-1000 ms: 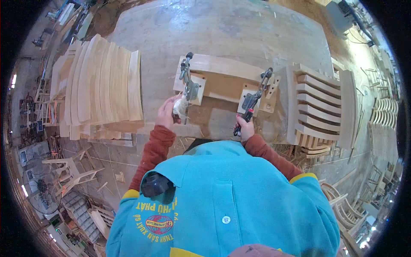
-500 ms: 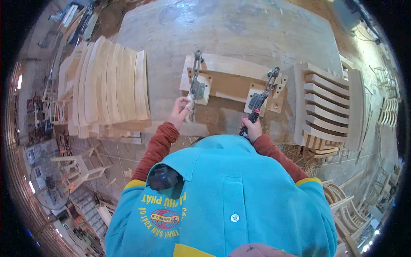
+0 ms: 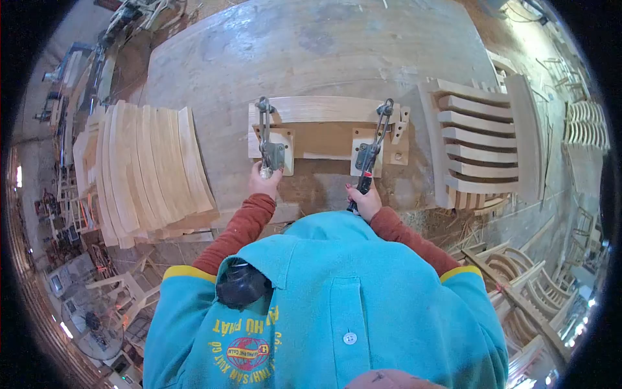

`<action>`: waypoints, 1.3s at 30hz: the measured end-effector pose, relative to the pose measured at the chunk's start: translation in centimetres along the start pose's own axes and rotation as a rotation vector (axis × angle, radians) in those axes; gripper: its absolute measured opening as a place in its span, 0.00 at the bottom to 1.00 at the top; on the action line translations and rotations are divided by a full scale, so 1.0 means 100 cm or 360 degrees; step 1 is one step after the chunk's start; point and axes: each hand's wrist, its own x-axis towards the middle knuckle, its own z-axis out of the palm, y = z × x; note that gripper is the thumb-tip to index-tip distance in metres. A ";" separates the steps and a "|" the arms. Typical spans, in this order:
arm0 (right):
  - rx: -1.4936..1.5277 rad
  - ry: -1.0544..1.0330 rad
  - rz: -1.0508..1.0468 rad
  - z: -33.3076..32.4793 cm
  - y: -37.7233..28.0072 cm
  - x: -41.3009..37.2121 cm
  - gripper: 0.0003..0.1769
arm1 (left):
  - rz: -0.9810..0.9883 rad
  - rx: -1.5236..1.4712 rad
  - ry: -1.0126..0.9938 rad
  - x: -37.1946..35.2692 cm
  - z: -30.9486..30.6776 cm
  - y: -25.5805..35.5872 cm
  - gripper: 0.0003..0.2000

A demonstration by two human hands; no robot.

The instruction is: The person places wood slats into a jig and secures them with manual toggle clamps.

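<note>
A curved wooden piece (image 3: 324, 110) lies in a wooden jig (image 3: 319, 142) on the table. My left hand (image 3: 265, 179) is closed around the handle end of the left toggle clamp (image 3: 275, 153). My right hand (image 3: 366, 200) grips the black handle of the right toggle clamp (image 3: 367, 155), which has a red part near my fingers. Both clamp arms stretch away from me to the ends of the curved piece. The clamps are mounted on pale plates at the jig's left and right.
Curved wooden slats (image 3: 152, 165) stand in a row on the left of the table (image 3: 311, 58). On the right lies a stack of slatted curved pieces (image 3: 483, 139). Wooden frames (image 3: 525, 285) are beyond the table's near right side.
My view has shifted, so the jig appears further left. My left hand has come up against the left clamp, whose handle was blurred before. My right hand still holds its clamp.
</note>
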 end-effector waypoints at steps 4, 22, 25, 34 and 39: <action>0.0008 0.0019 -0.0261 -0.002 0.024 0.004 0.22 | 0.0128 0.0132 0.0056 -0.034 -0.005 0.039 0.23; 0.0220 0.0129 0.0028 0.001 -0.002 0.022 0.12 | 0.0372 0.0126 0.0066 0.005 0.009 0.015 0.14; 0.0318 -0.0034 0.0011 0.000 0.017 0.043 0.10 | 0.0193 0.0193 -0.0024 0.022 0.009 0.005 0.21; -0.1132 0.0670 -0.0601 -0.126 -0.006 0.018 0.25 | -0.0032 -0.0442 -0.0301 0.022 0.006 0.015 0.10; -0.1899 0.1059 -0.0726 -0.157 0.052 0.017 0.24 | -0.0162 -0.0662 -0.0318 0.007 0.002 0.044 0.08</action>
